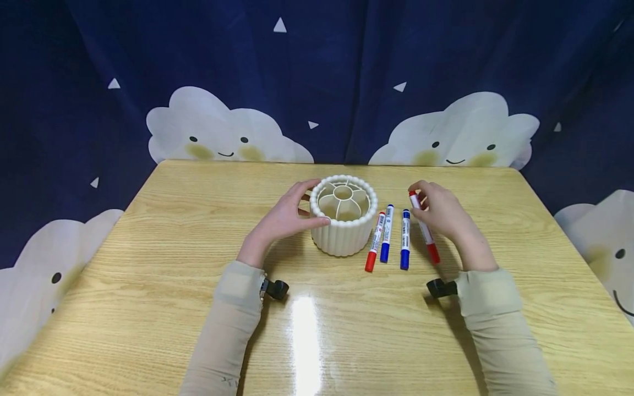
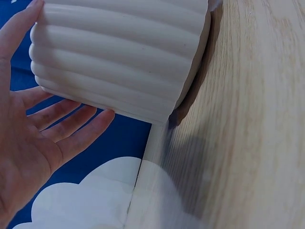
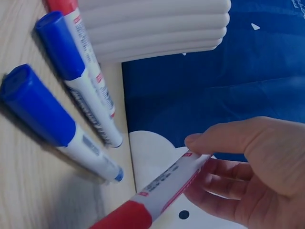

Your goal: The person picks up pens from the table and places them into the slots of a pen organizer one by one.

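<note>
A cream, ribbed pen holder (image 1: 342,236) with a beaded rim and divided compartments stands upright on the table. My left hand (image 1: 284,217) holds it from the left, with the thumb near the front rim and the fingers (image 2: 78,136) along its far side. To the right, my right hand (image 1: 441,212) pinches a red marker (image 3: 167,183) near its upper end, with the red cap pointing down toward me. Between holder and right hand lie another red marker (image 1: 376,242), a blue marker (image 1: 387,234) close beside it and a second blue marker (image 1: 405,239).
The wooden table (image 1: 148,275) reaches back to a dark blue curtain (image 1: 337,71) printed with smiling clouds. A small black wrist camera (image 1: 277,289) sits on the left wrist, and another black camera (image 1: 437,288) on the right.
</note>
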Available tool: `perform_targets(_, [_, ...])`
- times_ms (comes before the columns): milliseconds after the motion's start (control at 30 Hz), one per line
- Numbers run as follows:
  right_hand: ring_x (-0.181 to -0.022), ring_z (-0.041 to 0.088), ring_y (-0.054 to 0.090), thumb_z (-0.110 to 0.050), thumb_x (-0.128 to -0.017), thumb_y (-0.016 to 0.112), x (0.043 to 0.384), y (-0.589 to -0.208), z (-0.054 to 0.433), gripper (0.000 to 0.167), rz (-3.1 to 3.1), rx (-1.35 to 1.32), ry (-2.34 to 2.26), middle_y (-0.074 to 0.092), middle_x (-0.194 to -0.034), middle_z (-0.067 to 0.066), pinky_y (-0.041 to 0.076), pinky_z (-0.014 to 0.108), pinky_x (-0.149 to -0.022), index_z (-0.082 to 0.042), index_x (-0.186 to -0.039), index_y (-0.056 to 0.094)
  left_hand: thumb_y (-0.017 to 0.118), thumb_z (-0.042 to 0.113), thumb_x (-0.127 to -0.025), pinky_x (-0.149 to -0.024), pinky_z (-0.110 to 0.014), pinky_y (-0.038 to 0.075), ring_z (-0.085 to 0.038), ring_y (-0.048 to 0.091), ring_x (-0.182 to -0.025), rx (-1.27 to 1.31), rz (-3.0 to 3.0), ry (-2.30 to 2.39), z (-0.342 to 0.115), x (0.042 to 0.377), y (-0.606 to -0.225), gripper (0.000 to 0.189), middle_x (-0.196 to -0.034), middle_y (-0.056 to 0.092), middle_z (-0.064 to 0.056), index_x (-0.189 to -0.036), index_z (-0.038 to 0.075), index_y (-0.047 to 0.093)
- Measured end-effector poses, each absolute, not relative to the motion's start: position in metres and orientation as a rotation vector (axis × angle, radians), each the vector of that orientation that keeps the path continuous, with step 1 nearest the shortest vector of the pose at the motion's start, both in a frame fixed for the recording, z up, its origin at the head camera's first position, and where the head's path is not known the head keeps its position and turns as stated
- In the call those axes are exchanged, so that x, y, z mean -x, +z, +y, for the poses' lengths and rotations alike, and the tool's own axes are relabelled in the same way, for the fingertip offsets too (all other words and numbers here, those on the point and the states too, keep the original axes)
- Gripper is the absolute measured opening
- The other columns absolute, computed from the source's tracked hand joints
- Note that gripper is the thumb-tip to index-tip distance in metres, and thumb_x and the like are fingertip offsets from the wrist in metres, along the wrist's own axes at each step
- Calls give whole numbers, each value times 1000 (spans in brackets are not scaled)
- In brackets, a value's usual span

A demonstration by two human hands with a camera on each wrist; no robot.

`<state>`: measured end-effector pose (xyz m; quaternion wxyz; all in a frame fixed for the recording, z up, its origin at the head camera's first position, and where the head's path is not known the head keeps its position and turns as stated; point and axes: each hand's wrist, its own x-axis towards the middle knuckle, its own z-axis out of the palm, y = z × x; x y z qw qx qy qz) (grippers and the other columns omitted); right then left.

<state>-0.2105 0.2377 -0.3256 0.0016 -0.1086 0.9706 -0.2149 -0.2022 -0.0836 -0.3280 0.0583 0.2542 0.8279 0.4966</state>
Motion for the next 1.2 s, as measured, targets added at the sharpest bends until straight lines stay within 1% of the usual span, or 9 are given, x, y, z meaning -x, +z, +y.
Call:
perform_targets(233, [-87,31,56,-8,-82,63,210,-319,233,41,3120,438,-729,57,-100,20,51,44,-70,-1,-120,48,75,25,-74,-88,-35,50,-24,44,-115,-767,2499,1513,-84,204,-332,81,-133,39,-9,-141,12,31])
perform_targets(400, [-86,31,58,-8,-82,64,209,-314,228,40,3164,471,-778,58,-99,19,51,44,-71,-1,-118,49,76,24,-74,-88,-35,50,-23,44,-115,-757,2494,1520,-83,204,-332,81,-133,39,-8,-140,12,31])
perform_targets(567, [-87,31,58,-8,-82,65,208,-310,222,40,3198,469,-824,58,-103,18,51,45,-73,-2,-119,50,76,22,-74,-88,-36,50,-21,45,-113,-749,2478,1538,-82,202,-327,79,-131,40,-8,-139,10,32])
perform_targets(733, [-88,30,58,-8,-83,64,208,-306,216,42,3244,494,-891,55,-107,18,53,44,-72,-2,-121,49,75,20,-74,-89,-39,49,-22,45,-113,-756,2470,1549,-82,201,-326,79,-132,40,-9,-139,9,32])
perform_targets(900, [-87,28,57,-6,-82,65,209,-304,209,41,3275,544,-972,53,-106,17,54,41,-72,0,-119,49,75,20,-74,-90,-43,48,-24,45,-113,-750,2466,1553,-83,200,-323,79,-133,39,-10,-139,8,32])
perform_targets(1200, [-86,25,58,-6,-81,66,212,-296,198,39,3309,633,-1084,54,-102,15,55,38,-71,-1,-117,51,76,20,-74,-90,-42,48,-24,45,-113,-741,2462,1560,-84,200,-325,79,-133,39,-10,-139,8,32])
